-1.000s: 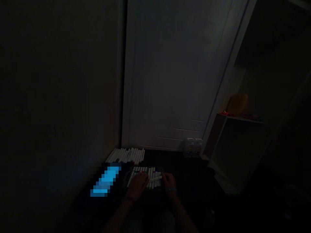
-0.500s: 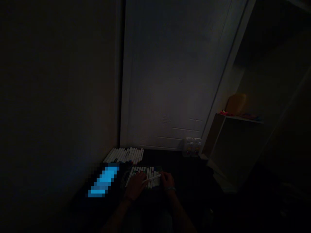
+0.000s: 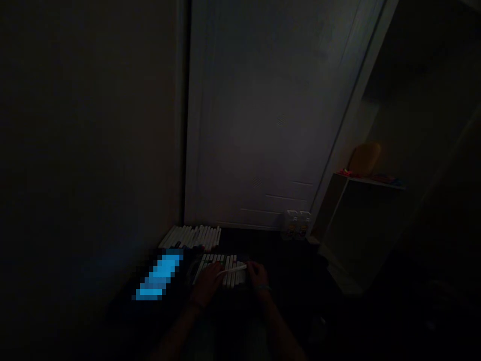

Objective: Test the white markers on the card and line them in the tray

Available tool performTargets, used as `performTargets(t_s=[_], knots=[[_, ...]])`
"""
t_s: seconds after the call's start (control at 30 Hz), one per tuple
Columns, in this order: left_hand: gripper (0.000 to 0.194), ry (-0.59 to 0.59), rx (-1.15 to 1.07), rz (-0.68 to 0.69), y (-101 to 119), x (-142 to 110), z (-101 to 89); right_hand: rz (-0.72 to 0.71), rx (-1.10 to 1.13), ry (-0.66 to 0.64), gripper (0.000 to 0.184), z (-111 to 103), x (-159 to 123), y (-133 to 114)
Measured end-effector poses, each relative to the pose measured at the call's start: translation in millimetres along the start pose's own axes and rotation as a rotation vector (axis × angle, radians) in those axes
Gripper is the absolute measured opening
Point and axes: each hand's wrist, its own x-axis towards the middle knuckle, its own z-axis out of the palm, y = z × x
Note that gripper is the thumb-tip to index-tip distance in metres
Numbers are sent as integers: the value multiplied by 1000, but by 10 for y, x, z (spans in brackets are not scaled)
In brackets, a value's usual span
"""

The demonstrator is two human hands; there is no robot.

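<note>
A white marker [image 3: 233, 269] spans the gap between my hands, tilted slightly up to the right. My left hand [image 3: 206, 282] has its fingers closed at the marker's left end. At the other end, the fingertips of my right hand [image 3: 258, 275] pinch the tip. Just beneath lies a row of white markers [image 3: 228, 278], side by side in what looks like a dark or clear case. My left hand covers part of that row. Dim light hides the finer detail of the fingers.
Another row of white markers [image 3: 191, 236] with coloured ends lies at the back left of the dark table. A glowing, pixelated blue screen [image 3: 160, 277] sits at left. Two clear containers [image 3: 295, 225] stand by the white panel [image 3: 255, 125]. A shelf unit [image 3: 361, 220] is at right.
The marker stays between both hands, its angle slightly flatter. My left hand has shifted a little left along it. The whole view has moved slightly.
</note>
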Motion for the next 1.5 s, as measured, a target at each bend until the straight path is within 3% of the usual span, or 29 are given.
performTargets(t_s=[0.2, 0.47, 0.77, 1.1, 1.5], knots=[[26, -80, -94, -80, 127, 58, -128, -54, -71, -62, 39, -33, -3, -34], [26, -77, -132, -147, 141, 58, -119, -57, -167, -39, 42, -33, -10, -58], [28, -93, -175, -118, 150, 56, -122, -91, -165, -64, 33, -58, -49, -74], [29, -62, -116, -115, 52, 39, 10, -67, -102, -42, 34, -10, -18, -2], [29, -86, -159, -128, 140, 53, -92, -62, -128, -55, 28, -68, -48, -121]])
